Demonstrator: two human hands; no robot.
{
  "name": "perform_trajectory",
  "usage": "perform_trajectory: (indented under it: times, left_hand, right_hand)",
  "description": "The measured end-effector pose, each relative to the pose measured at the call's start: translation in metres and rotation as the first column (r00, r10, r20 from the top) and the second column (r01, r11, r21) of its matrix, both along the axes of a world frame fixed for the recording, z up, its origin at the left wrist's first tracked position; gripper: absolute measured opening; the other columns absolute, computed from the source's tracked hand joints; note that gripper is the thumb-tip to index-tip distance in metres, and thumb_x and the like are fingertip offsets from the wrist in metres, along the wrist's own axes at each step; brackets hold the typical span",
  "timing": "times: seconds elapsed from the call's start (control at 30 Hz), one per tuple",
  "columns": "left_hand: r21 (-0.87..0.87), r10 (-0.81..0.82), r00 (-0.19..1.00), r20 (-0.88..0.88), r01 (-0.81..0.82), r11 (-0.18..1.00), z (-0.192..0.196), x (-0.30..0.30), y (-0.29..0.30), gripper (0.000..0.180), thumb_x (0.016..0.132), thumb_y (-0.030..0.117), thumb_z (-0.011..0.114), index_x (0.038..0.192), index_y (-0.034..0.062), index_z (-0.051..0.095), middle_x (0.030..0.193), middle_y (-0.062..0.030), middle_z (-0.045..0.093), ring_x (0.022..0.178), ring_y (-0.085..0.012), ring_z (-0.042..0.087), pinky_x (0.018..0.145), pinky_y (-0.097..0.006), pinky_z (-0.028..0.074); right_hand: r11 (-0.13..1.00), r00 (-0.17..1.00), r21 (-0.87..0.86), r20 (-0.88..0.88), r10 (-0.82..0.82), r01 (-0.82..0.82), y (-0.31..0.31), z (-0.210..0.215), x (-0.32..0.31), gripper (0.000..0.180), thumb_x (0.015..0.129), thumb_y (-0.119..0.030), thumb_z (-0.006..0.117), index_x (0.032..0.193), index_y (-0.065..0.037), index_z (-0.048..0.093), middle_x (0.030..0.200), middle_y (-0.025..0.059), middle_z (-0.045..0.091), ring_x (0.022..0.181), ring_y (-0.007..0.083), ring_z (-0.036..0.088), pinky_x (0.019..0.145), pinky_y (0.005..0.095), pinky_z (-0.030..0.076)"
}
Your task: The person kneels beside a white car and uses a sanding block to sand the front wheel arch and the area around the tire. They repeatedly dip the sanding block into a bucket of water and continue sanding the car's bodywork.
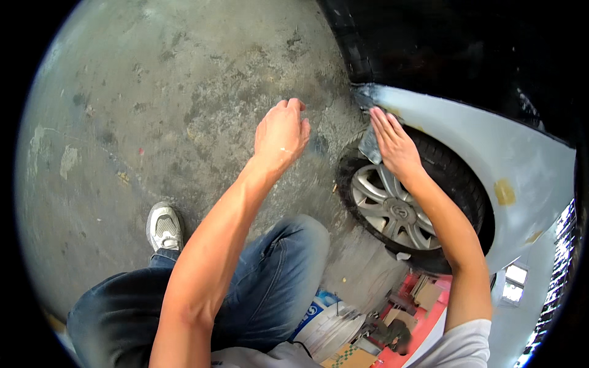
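My right hand [396, 145] presses its straightened fingers, held together, against the front edge of a grey car fender [466, 119], just above the wheel. Under the fingers and palm is a bent dark-grey sheet [369, 146] that looks like sandpaper; part of it sticks out on the left side of the hand. My left hand [282, 132] hangs over the concrete floor, apart from the car. Its fingers are loosely curled in and nothing shows in them, though the palm side is hidden.
The tyre [457, 172] and silver alloy wheel [392, 205] lie right below my right hand. A black car panel [454, 55] fills the upper right. By my bent knee [300, 239] stands a white bucket [328, 331], with a red surface [399, 357] bearing tools and cardboard beyond.
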State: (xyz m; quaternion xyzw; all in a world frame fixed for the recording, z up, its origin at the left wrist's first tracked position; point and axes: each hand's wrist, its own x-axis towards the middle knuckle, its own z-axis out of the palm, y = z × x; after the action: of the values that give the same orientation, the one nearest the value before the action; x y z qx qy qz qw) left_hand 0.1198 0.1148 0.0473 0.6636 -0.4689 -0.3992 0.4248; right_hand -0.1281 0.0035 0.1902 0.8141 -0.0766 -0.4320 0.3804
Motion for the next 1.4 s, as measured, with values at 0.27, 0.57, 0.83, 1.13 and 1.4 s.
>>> perform_trajectory:
  times: [0.27, 0.57, 0.83, 1.13, 1.4]
  left_hand:
    - [0.06, -0.046, 0.999, -0.023, 0.048, 0.997, 0.007, -0.008, 0.0, 0.033, 0.093, 0.021, 0.064, 0.121, 0.0037, 0.062, 0.116, -0.0197, 0.067, 0.11, -0.0406, 0.064, 0.094, -0.049, 0.051]
    - [0.061, -0.035, 0.999, 0.004, 0.035, 0.998, -0.004, -0.003, 0.0, 0.034, 0.093, 0.022, 0.066, 0.122, 0.0046, 0.062, 0.115, -0.0186, 0.068, 0.109, -0.0382, 0.065, 0.094, -0.048, 0.051]
    - [0.094, -0.053, 0.998, -0.023, 0.055, 0.994, 0.015, 0.004, -0.007, 0.034, 0.094, 0.022, 0.065, 0.122, 0.0045, 0.062, 0.12, -0.0184, 0.068, 0.11, -0.0367, 0.065, 0.094, -0.047, 0.052]
    - [0.086, 0.006, 1.0, -0.007, -0.006, 0.996, -0.004, 0.009, -0.01, 0.033, 0.094, 0.022, 0.066, 0.121, 0.0036, 0.063, 0.116, -0.0176, 0.069, 0.103, -0.0358, 0.068, 0.09, -0.046, 0.053]
    - [0.011, -0.028, 1.0, -0.005, 0.028, 1.0, -0.005, -0.008, -0.011, 0.033, 0.093, 0.022, 0.066, 0.12, 0.0036, 0.064, 0.111, -0.0176, 0.07, 0.1, -0.0353, 0.069, 0.088, -0.046, 0.054]
  right_hand:
    - [0.992, 0.997, 0.104, 0.025, -0.069, 0.066, -0.003, 0.01, 0.008, 0.062, 0.096, -0.018, 0.042, 0.153, 0.005, 0.041, 0.168, 0.0132, 0.029, 0.158, 0.0222, 0.019, 0.131, 0.0389, 0.013]
    - [0.977, 0.971, 0.134, 0.146, -0.188, 0.169, 0.004, -0.019, 0.013, 0.06, 0.094, -0.014, 0.042, 0.149, 0.008, 0.045, 0.166, 0.0164, 0.033, 0.157, 0.025, 0.023, 0.13, 0.0407, 0.014]
    - [0.983, 0.978, 0.087, 0.121, -0.171, 0.161, -0.006, -0.035, 0.009, 0.064, 0.092, -0.016, 0.042, 0.152, 0.008, 0.041, 0.167, 0.0172, 0.031, 0.158, 0.0247, 0.02, 0.131, 0.0405, 0.011]
    - [0.981, 0.94, 0.119, 0.289, -0.183, 0.154, 0.009, 0.063, 0.012, 0.065, 0.089, -0.015, 0.047, 0.151, 0.005, 0.045, 0.165, 0.0124, 0.036, 0.156, 0.0201, 0.027, 0.129, 0.0387, 0.018]
    - [0.977, 0.909, 0.147, 0.366, -0.201, 0.156, 0.013, 0.053, 0.008, 0.058, 0.091, -0.012, 0.049, 0.147, 0.003, 0.052, 0.165, 0.0117, 0.037, 0.155, 0.0213, 0.028, 0.128, 0.0403, 0.019]
